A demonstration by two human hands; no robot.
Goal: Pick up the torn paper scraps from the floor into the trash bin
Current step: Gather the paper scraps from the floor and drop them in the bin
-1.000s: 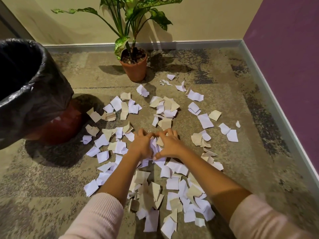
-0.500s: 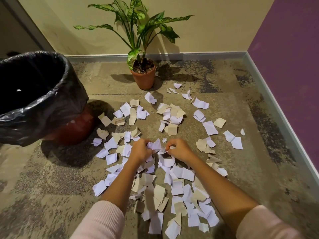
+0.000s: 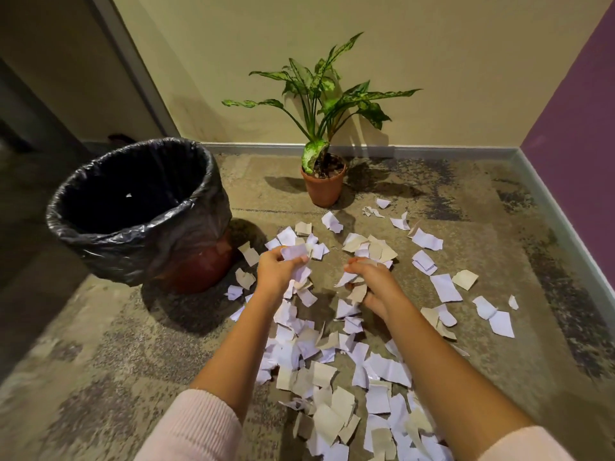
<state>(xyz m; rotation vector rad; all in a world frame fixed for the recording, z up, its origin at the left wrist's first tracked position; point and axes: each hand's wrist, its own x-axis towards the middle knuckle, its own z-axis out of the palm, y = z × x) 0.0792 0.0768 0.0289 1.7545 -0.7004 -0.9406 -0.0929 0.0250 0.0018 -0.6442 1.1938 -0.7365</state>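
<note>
Mottled carpet [image 3: 100, 377] where a beige wall [image 3: 266, 34] meets a purple wall [image 3: 582, 94]. Paper scraps [image 3: 332, 417] litter centre to 5 o'clock; left hand [image 3: 276, 271] and right hand [image 3: 376, 284] each clutch a bunch. Black-lined trash bin [image 3: 149, 241] at 10 o'clock, potted plant [image 3: 324, 188] at 12.

dim warm light | hard shadows fall left | edges bowed, soft
</note>
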